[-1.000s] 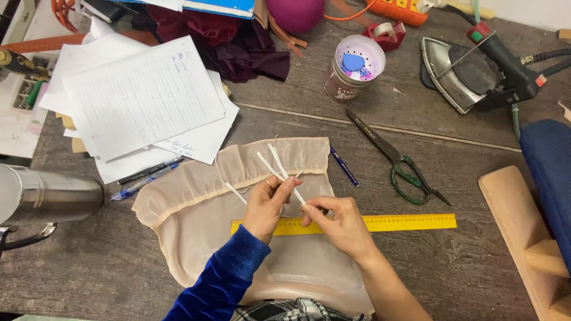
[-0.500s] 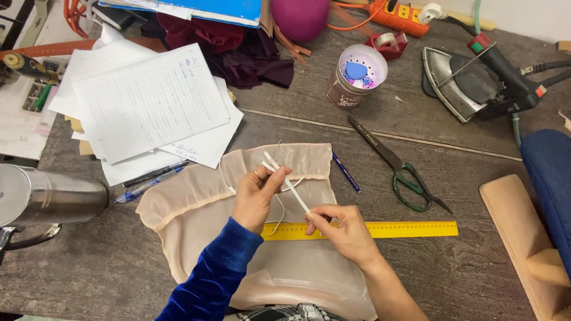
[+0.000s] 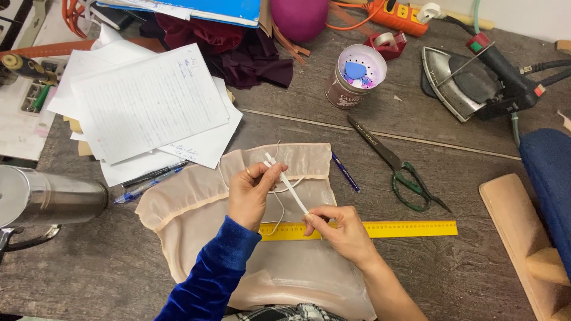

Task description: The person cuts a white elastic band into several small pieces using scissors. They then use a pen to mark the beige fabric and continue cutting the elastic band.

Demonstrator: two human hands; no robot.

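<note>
Strip: narrow white strip (image 3: 289,185) held slantwise above the fabric, running from about 11 o'clock at the left hand down to 5 o'clock at the right hand.
Left hand: left hand (image 3: 253,193) closed in a pinch on the strip's upper end, fingertips together, a ring on one finger, blue velvet sleeve (image 3: 208,279) behind it; a loop of thin white thread (image 3: 279,205) hangs below this hand.
Right hand: right hand (image 3: 339,229) pinched shut on the strip's lower end between thumb and forefinger, the other fingers curled under.
Handling: the strip looks light and flat, stiff enough to stay straight between two pinches, yet likely to bend if pressed; it is best held at its ends, as now. The thread looks limp and apt to tangle.
Fabric: sheer peach fabric (image 3: 196,202), soft and probably slippery, spread on the tabletop (image 3: 89,267) beneath both hands, gathered edge toward 12 o'clock.
Ruler: yellow ruler (image 3: 410,228) lying across the fabric, passing under the right hand toward 3 o'clock.
Around: scissors (image 3: 395,166) and blue pen (image 3: 345,172) at 2 o'clock of the hands; papers (image 3: 148,101) at 10 o'clock; iron (image 3: 470,80) far at 2 o'clock; cup (image 3: 354,74) at 1 o'clock.
</note>
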